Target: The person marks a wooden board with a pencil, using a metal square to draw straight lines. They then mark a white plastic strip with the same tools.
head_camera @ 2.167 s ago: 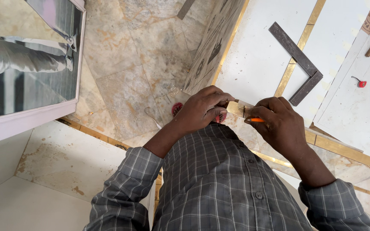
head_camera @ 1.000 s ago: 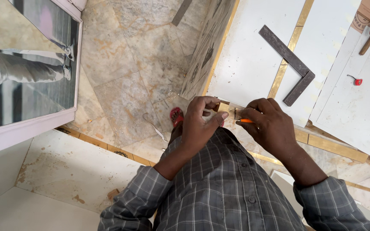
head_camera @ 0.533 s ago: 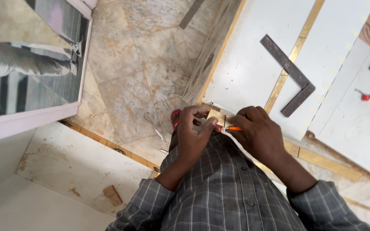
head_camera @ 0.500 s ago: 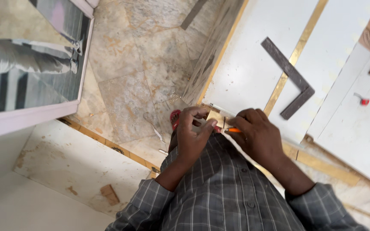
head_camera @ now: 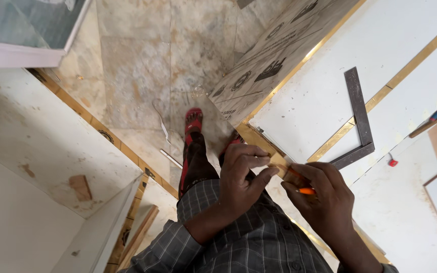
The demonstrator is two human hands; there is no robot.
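Note:
My left hand [head_camera: 243, 177] pinches a small pale wood piece [head_camera: 278, 163] between thumb and fingers, just above the corner of a white panel with gold strips [head_camera: 330, 91]. My right hand [head_camera: 323, 197] grips an orange pencil [head_camera: 305, 191], its tip against the small wood piece. Both hands meet close together over my checked shirt. Below them my feet in red sandals [head_camera: 194, 120] stand on the marble floor.
A dark metal try square [head_camera: 360, 121] lies on the white panel to the right. A small red object [head_camera: 392, 163] lies beyond it, with a hammer handle [head_camera: 431, 123] at the far right. White boards with gold edging [head_camera: 51, 131] lie on the left, with a wood offcut [head_camera: 81, 187] on one.
The view has tilted so my feet and the floor show. My hands stay together on the small wood piece, now lower and more central in the frame.

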